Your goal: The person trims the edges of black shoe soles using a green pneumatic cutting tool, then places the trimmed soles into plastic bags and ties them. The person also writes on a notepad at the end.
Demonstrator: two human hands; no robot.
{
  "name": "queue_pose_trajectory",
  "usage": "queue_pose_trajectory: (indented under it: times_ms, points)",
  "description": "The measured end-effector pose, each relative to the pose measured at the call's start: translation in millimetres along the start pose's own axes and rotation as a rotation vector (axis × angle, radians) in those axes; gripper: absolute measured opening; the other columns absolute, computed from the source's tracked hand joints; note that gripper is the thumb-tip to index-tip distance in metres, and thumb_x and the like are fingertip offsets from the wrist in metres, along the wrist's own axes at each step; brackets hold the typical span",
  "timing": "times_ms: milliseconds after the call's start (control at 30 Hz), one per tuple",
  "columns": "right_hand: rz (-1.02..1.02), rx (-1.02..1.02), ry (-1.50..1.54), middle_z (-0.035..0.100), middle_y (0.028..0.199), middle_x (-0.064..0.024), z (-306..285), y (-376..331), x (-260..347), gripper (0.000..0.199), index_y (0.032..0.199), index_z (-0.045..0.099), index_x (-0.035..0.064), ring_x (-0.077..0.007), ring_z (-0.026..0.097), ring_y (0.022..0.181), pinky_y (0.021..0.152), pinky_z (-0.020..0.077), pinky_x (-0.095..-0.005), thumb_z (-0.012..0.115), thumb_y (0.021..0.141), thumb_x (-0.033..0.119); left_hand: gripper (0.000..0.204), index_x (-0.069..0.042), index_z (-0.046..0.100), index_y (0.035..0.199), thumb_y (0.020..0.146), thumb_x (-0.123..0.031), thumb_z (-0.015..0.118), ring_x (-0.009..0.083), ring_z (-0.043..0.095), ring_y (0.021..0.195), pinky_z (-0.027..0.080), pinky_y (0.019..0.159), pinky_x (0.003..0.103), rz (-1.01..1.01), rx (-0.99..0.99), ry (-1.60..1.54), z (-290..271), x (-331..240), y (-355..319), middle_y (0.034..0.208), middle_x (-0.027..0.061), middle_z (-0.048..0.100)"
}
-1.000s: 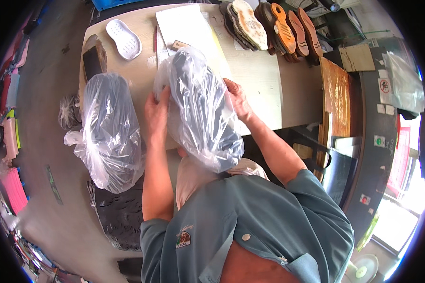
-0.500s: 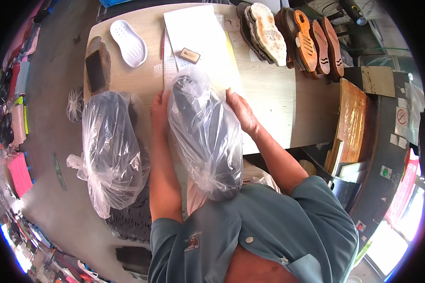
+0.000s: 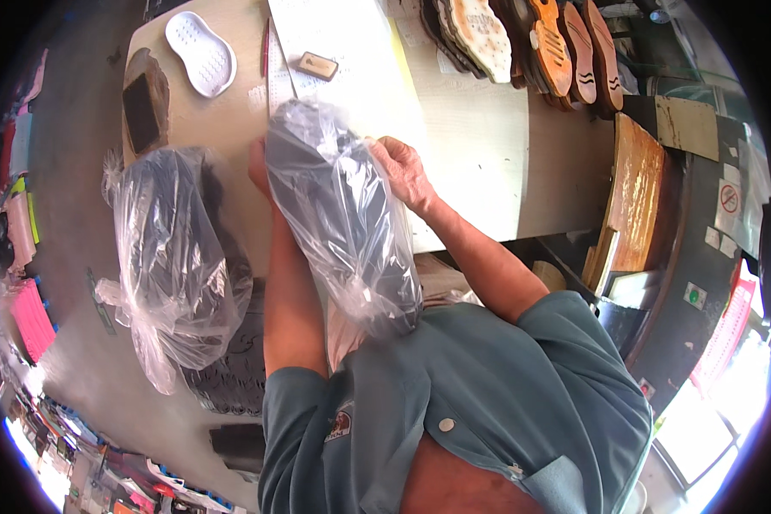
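Observation:
A clear plastic bag (image 3: 343, 214) packed with dark, long pieces stands tilted between my forearms, its lower end against my shirt. My right hand (image 3: 404, 171) is closed on the bag's upper right edge, fingers bent onto the film. On the opposite side my left hand (image 3: 259, 167) grips the bag, its fingers mostly hidden behind it. To the left sits a second clear bag (image 3: 176, 248), also filled with dark pieces and tied in a knot at its near end. Neither bag shows its contents plainly through the glare.
On the table (image 3: 480, 171) lie a white shoe sole (image 3: 200, 53), a dark phone (image 3: 145, 111), papers (image 3: 351, 51) and a small block (image 3: 318, 66). Sole-shaped patterns (image 3: 550, 51) line the far right. Stacked dark textured sheets (image 3: 231, 364) lie below the left bag.
The whole view has shifted, so table and bags appear further left and higher. My right fingers are now bent more over the bag's edge. Both hands stay at the bag.

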State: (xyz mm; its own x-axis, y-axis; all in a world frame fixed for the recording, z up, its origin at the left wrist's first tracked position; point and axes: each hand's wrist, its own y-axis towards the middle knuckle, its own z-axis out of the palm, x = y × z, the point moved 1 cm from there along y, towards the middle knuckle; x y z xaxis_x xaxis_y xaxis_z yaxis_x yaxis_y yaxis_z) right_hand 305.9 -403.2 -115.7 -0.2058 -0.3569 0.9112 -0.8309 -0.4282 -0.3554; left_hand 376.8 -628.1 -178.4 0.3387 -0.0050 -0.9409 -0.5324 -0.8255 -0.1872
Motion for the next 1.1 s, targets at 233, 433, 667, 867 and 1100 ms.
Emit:
queue_pose_trajectory:
  times_ms: [233,433,667,867,1100]
  points:
    - [0.099,0.022,-0.158,0.069,0.101,-0.0205,-8,-90,-12,0.059,0.12,0.063,-0.0056,-0.0305,0.062,0.093,0.089,0.0507,-0.041,0.048,0.112,0.052,0.031,-0.004,0.069,0.119,0.096,-0.025,0.072,0.0235,0.069,0.102,0.055,0.089,0.036,-0.281,0.185,-0.463,-55,33,-101,0.117,0.0126,0.071]
    - [0.061,-0.017,-0.084,0.068,0.088,-0.0222,12,-88,-66,0.061,0.119,0.065,-0.0097,-0.0346,0.064,0.084,0.088,0.0513,-0.0444,0.043,0.115,0.047,0.025,-0.004,0.07,0.1,0.085,-0.021,0.078,0.0243,0.07,0.078,0.056,0.069,0.04,0.247,0.321,0.245,-55,135,-144,0.089,0.0105,0.072]
    - [0.219,0.087,0.218,0.073,0.115,-0.0132,-5,-139,-86,0.064,0.132,0.065,-0.005,-0.0209,0.066,0.108,0.1,0.0513,-0.036,0.039,0.115,0.051,0.023,-0.002,0.065,0.111,0.1,-0.021,0.063,0.0428,0.072,0.092,0.055,0.078,0.049,0.336,0.181,0.14,-85,60,-174,0.099,0.0231,0.073]
    - [0.538,0.034,0.915,0.075,0.111,-0.0072,12,-148,-175,0.045,0.129,0.068,-0.0001,-0.0142,0.073,0.097,0.082,0.0626,-0.031,0.047,0.115,0.036,0.028,0.0,0.063,0.106,0.106,-0.028,0.057,0.0546,0.066,0.089,0.053,0.077,0.057,0.067,0.269,0.289,-94,53,-215,0.09,0.0319,0.068]
    - [0.248,0.053,0.549,0.074,0.112,-0.0091,5,-144,-231,0.035,0.132,0.065,-0.0001,-0.0182,0.074,0.098,0.083,0.064,-0.0326,0.053,0.112,0.026,0.035,0.0,0.067,0.109,0.106,-0.034,0.062,0.044,0.071,0.09,0.053,0.081,0.051,-0.171,0.282,-0.08,-96,100,-205,0.097,0.0234,0.075]
